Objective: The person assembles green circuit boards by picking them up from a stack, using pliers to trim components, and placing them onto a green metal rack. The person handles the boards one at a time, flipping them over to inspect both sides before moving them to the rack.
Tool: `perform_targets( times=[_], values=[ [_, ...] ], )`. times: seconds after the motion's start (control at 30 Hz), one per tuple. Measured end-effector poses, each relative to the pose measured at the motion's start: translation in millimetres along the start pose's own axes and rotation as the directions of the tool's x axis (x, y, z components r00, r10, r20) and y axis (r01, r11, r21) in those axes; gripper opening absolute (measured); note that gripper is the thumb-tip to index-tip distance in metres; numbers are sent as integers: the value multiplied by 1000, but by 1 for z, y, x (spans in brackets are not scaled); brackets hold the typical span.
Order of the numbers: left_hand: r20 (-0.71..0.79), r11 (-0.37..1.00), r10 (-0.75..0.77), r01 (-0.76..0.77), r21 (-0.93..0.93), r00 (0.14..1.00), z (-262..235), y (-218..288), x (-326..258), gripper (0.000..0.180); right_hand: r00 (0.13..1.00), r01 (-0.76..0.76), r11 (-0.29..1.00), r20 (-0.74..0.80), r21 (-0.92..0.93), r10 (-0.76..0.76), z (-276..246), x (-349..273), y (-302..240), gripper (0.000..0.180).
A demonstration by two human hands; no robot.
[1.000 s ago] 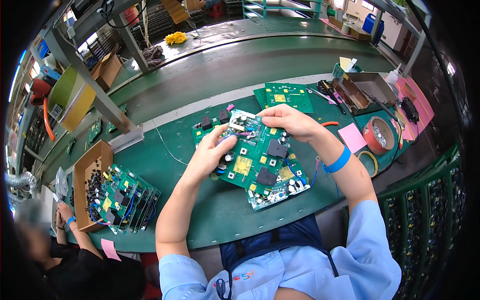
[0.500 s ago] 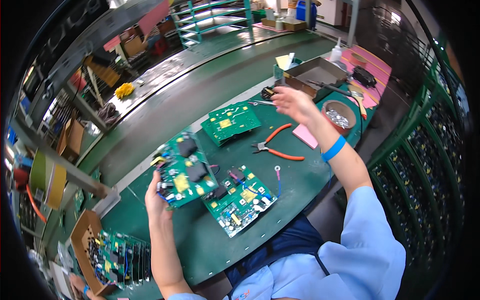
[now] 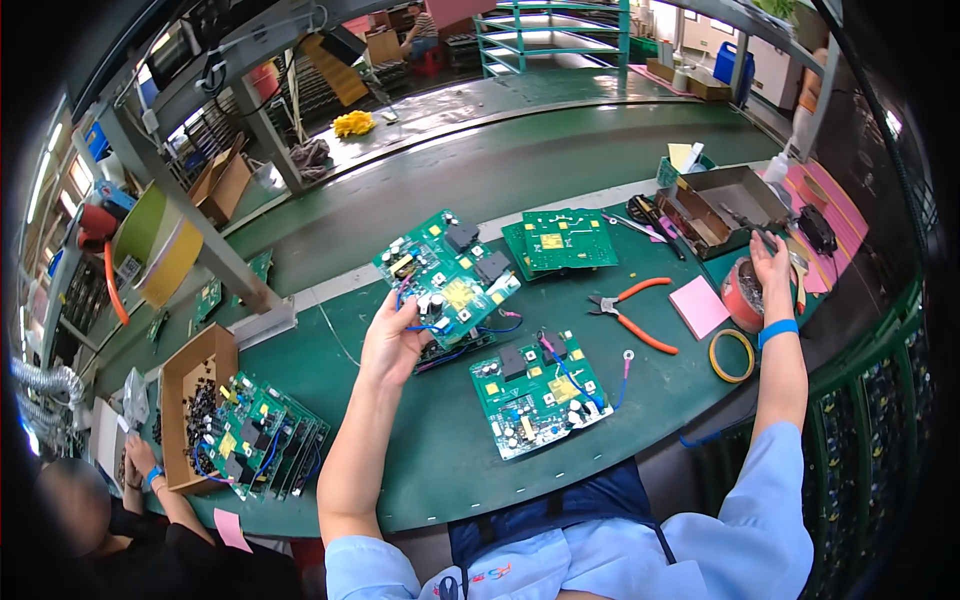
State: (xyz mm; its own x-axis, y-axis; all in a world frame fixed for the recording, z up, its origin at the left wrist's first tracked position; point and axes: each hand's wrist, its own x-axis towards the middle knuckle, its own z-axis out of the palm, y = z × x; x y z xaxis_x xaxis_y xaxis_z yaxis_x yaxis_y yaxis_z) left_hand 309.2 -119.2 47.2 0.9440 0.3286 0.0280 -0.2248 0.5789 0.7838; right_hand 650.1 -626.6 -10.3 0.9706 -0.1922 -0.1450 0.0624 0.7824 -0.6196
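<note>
Plainly, left hand (image 3: 392,345) pinched yellow-patched green board (image 3: 447,276), right hand (image 3: 771,268) half-curled at three o'clock, hold unclear, green table (image 3: 420,455), rack (image 3: 555,44) at twelve.

- The person's left hand (image 3: 393,345) grips a green circuit board (image 3: 455,290) in its fingers.
- Another board (image 3: 535,395) lies on the worktop (image 3: 420,465), right of those fingers.
- Orange-handled cutters (image 3: 612,307) and a pink pad (image 3: 699,306) lie between the two hands' fingers.
- The right hand (image 3: 770,268) has its fingers at a dark-handled tool (image 3: 748,224); whether they grip it is unclear.
</note>
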Motion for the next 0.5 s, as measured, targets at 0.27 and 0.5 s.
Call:
perform_targets(
  times=[0.27, 0.5],
  values=[
    [38, 1000, 15, -16, 13, 999, 7, -2, -6, 29, 969, 242, 952, 102, -187, -226, 44, -71, 15, 29],
    [31, 1000, -5, 5, -21, 1000, 9, -9, -4, 24, 782, 465, 843, 571, -269, -250, 97, -155, 54, 24]
  ],
)
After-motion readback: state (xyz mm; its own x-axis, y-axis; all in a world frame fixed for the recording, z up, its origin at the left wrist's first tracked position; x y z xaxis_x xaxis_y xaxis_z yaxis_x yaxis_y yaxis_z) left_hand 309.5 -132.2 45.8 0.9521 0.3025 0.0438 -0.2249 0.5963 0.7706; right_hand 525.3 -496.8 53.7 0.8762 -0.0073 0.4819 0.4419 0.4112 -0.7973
